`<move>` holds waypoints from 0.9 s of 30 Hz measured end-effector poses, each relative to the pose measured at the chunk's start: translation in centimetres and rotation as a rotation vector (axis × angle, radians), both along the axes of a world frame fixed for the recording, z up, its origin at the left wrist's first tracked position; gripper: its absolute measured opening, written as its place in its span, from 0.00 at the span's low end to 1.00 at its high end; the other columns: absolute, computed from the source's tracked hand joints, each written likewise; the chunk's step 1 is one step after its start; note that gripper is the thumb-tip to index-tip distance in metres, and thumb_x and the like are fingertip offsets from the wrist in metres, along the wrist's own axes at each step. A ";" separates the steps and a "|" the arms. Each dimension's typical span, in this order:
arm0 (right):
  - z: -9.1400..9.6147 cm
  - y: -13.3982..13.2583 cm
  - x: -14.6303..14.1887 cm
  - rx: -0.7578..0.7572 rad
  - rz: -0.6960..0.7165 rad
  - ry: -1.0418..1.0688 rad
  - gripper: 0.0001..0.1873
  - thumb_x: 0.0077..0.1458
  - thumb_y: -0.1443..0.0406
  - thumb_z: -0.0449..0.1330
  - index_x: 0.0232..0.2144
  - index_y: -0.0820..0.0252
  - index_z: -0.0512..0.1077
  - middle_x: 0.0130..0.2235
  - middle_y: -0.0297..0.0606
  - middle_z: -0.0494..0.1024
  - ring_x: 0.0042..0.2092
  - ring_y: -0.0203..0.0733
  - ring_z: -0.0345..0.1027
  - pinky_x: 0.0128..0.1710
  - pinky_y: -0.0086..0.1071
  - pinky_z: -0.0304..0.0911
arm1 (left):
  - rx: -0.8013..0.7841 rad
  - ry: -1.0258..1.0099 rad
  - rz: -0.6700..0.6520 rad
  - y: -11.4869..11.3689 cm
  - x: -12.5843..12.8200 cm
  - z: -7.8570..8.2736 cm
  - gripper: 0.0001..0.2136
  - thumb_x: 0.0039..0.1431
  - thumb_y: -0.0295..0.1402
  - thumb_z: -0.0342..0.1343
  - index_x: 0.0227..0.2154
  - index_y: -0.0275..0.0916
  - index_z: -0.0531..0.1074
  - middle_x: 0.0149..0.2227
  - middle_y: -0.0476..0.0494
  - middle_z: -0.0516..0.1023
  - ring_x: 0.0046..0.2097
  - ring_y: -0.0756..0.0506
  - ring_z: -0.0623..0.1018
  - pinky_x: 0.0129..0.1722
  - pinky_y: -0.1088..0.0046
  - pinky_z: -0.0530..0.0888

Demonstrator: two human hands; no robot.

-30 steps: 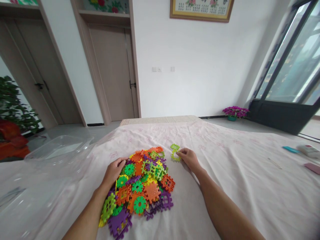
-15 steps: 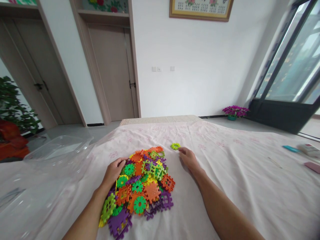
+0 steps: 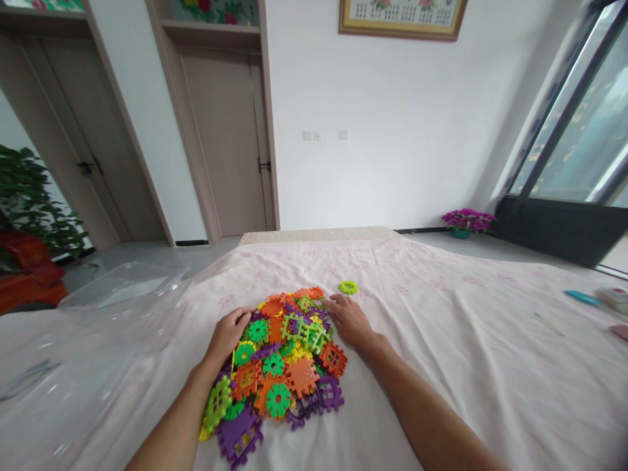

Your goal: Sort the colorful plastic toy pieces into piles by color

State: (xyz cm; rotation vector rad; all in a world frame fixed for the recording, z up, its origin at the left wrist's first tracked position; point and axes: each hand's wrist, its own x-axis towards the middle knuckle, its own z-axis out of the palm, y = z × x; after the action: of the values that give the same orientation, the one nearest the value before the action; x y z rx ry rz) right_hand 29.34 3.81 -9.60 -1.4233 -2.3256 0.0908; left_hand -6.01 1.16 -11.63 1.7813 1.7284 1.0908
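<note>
A heap of plastic building pieces (image 3: 275, 353) lies on the cloth in front of me, with orange, purple, green and yellow squares and notched discs mixed together. Against the heap's upper left edge rests my left hand (image 3: 230, 332), its fingers stretched along the pieces and partly hidden. My right hand (image 3: 349, 320) is at the upper right edge, open, with its fingertips at the pieces there. Just beyond it, a yellow-green ring-shaped piece (image 3: 348, 287) lies by itself on the cloth.
A clear plastic container (image 3: 122, 288) stands at the left on the pale flowered cloth (image 3: 441, 366). Toward the right lie a thin stick (image 3: 548, 323), a blue object (image 3: 582, 297) and a pink block (image 3: 620, 331). Doors and a white wall stand behind.
My right hand has moved left, away from the yellow-green ring piece, to the heap's right edge. My left hand stays at the heap. The view has shifted slightly.
</note>
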 end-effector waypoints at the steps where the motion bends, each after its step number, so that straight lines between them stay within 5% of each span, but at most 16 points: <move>1: 0.1 -0.2 -0.2 -0.007 -0.014 -0.029 0.22 0.63 0.64 0.50 0.58 0.43 0.66 0.57 0.40 0.67 0.55 0.46 0.59 0.53 0.38 0.54 | -0.002 -0.002 -0.002 0.0 0.0 0.0 0.20 0.59 0.45 0.48 0.48 0.44 0.76 0.48 0.48 0.80 0.51 0.42 0.76 0.52 0.68 0.69; 5: 0.9 -0.7 -0.4 -0.006 -0.036 -0.064 0.17 0.60 0.64 0.53 0.50 0.48 0.73 0.55 0.40 0.68 0.53 0.46 0.60 0.51 0.37 0.52 | -0.009 -0.015 -0.003 0.0 0.1 0.1 0.20 0.58 0.45 0.48 0.47 0.43 0.76 0.48 0.47 0.80 0.51 0.41 0.76 0.53 0.67 0.69; 10: 1.6 -0.8 0.8 0.014 -0.259 -0.050 0.08 0.53 0.67 0.57 0.35 0.57 0.76 0.45 0.42 0.74 0.48 0.46 0.62 0.46 0.35 0.51 | -0.001 -0.014 0.007 -0.1 0.2 0.2 0.20 0.58 0.46 0.49 0.45 0.43 0.77 0.47 0.48 0.81 0.50 0.41 0.77 0.51 0.68 0.70; 19: 1.5 -0.3 2.3 -0.039 -0.264 0.056 0.11 0.56 0.59 0.56 0.33 0.56 0.77 0.37 0.40 0.79 0.45 0.46 0.66 0.42 0.33 0.54 | -0.009 -0.004 0.010 -0.1 0.3 0.4 0.19 0.58 0.46 0.48 0.45 0.44 0.77 0.47 0.49 0.81 0.50 0.41 0.77 0.51 0.69 0.70; 24: 1.1 0.8 2.8 -0.041 -0.245 0.170 0.20 0.48 0.60 0.64 0.45 0.57 0.75 0.45 0.41 0.78 0.47 0.47 0.68 0.44 0.32 0.58 | -0.007 0.001 0.007 -0.4 0.5 0.7 0.20 0.58 0.46 0.48 0.44 0.42 0.77 0.47 0.47 0.81 0.50 0.41 0.77 0.52 0.68 0.69; 27: 0.7 1.5 3.5 -0.146 -0.216 0.274 0.20 0.45 0.62 0.65 0.42 0.60 0.76 0.40 0.41 0.79 0.41 0.45 0.71 0.40 0.32 0.62 | -0.010 0.003 0.007 -0.5 0.6 1.0 0.20 0.58 0.46 0.48 0.44 0.42 0.77 0.47 0.47 0.80 0.51 0.41 0.76 0.53 0.68 0.69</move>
State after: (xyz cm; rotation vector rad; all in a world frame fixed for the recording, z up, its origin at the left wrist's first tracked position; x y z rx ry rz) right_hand 32.86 5.31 -8.87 -1.6116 -1.9677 0.3755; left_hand -5.45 0.64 -10.66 1.7729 1.7399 1.0817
